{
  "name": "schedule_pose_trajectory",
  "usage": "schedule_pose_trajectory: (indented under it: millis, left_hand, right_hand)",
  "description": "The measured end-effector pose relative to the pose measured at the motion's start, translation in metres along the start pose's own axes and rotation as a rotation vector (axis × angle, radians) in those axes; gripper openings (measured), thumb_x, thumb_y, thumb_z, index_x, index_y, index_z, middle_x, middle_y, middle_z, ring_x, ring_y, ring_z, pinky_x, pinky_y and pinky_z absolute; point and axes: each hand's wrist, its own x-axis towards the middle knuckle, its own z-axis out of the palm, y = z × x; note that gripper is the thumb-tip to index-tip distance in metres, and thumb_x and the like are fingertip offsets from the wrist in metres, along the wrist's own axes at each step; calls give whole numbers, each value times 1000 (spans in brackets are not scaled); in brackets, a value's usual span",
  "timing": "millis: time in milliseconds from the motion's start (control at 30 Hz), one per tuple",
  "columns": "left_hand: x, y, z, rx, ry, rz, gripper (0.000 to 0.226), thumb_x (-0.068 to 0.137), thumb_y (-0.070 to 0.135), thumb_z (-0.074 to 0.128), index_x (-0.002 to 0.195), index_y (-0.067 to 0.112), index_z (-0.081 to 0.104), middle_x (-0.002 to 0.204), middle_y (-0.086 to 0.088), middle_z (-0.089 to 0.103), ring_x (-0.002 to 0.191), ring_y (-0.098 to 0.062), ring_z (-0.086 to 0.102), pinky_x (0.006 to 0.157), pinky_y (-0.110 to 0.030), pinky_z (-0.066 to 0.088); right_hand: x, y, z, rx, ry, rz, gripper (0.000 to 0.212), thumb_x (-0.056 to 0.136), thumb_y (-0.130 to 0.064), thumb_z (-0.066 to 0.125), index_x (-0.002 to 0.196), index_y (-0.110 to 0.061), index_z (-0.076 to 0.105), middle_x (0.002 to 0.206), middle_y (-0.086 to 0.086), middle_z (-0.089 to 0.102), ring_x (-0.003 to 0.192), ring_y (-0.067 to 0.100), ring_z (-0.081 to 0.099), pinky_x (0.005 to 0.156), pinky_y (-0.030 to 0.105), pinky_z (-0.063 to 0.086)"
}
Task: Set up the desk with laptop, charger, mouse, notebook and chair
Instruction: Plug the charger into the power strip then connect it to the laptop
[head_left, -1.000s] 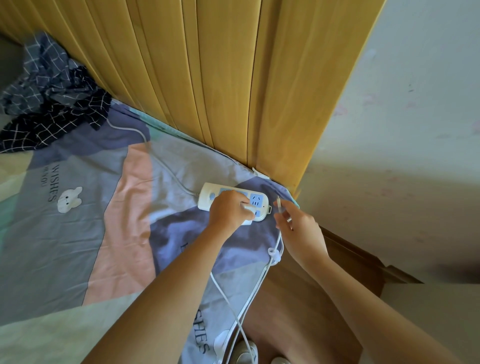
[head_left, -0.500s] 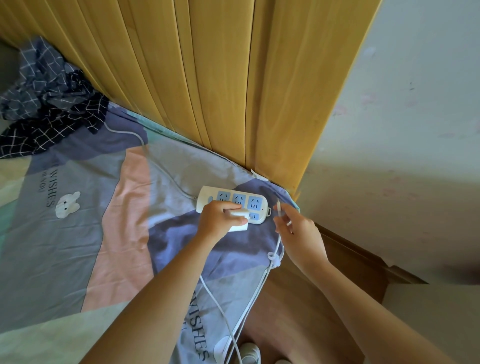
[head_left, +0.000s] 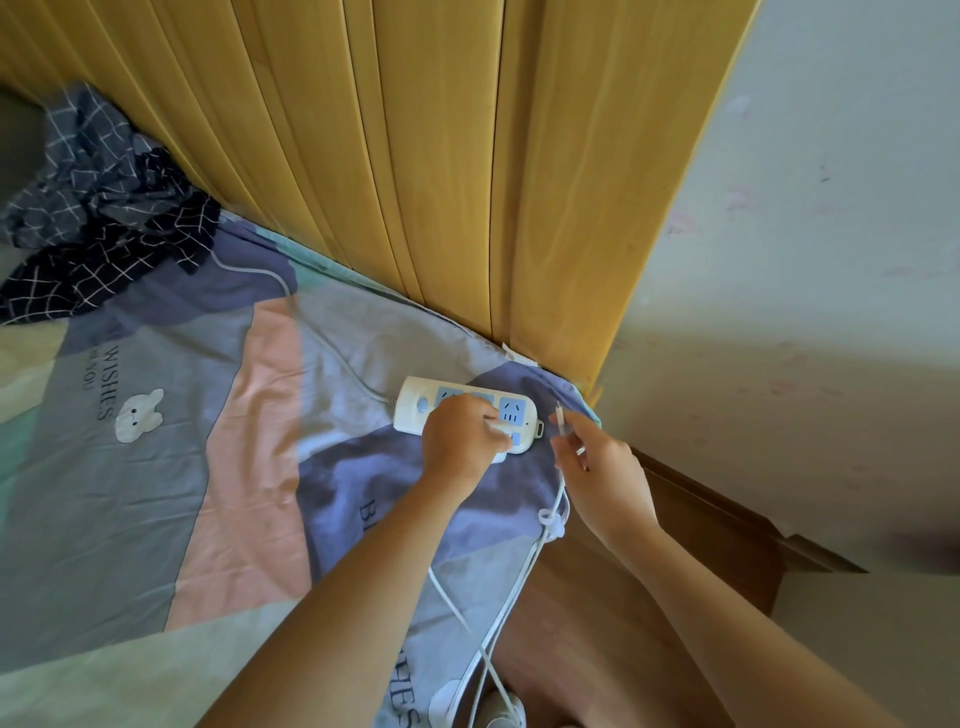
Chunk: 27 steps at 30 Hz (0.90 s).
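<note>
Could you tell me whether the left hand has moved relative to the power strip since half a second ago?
Yes. The left hand, gripping the white plug, has moved forward onto the power strip, covering sockets visible earlier.

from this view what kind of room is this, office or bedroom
Most likely a bedroom. A printed bed sheet covers a bed set against a slatted wooden headboard, and a crumpled checked cloth lies near it. A white power strip sits on the bed. No desk is in view.

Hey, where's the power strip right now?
In the head view, the white power strip lies on the patterned bedsheet near the wooden headboard's right end, partly under the left hand, with the right hand just beside it.
</note>
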Motion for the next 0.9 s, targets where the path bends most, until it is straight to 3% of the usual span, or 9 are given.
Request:
schedule_pose_trajectory:
  millis: [200, 333, 633, 800, 900]
  left_hand:
    - [12, 8, 4, 65, -75, -77, 30, 62, 17, 78, 91, 12, 73, 93, -6, 71, 87, -27, 65, 63, -27, 42]
    - [8, 11, 17, 78, 5, -69, 11, 66, 13, 72, 66, 12, 62, 77, -12, 69, 78, -31, 63, 58, -30, 38]
    - [9, 17, 26, 92, 52, -129, 20, 76, 15, 70, 94, 8, 66, 97, -12, 69, 91, -28, 64, 67, -29, 40]
    - [7, 19, 29, 106, 68, -148, 23, 78, 15, 70, 100, 7, 66, 102, -13, 69, 95, -28, 64, 73, -31, 47]
    - [8, 25, 27, 114, 56, -162, 25, 80, 12, 68, 104, 6, 65, 106, -15, 68, 99, -30, 63, 74, -33, 47]
  right_hand:
    - [2, 1, 2, 8, 1, 7, 19, 97, -35, 43, 103, -24, 58, 79, -1, 66, 69, 19, 62, 59, 38, 52]
    - [5, 2, 0, 9, -22, 8, 21, 97, -38, 41, 96, -25, 57, 76, -1, 65, 67, 20, 61, 57, 38, 51]
    - [6, 3, 6, -3, -8, 7, 24, 98, -38, 41, 107, -25, 59, 89, 0, 69, 77, 21, 64, 62, 35, 52]
    - [3, 5, 6, 4, -14, 3, 24, 98, -38, 41, 106, -24, 58, 89, 0, 68, 76, 20, 64, 59, 31, 48]
    - [-1, 5, 4, 10, -26, 0, 21, 98, -37, 41, 97, -24, 58, 78, -2, 64, 70, 21, 61, 52, 27, 38]
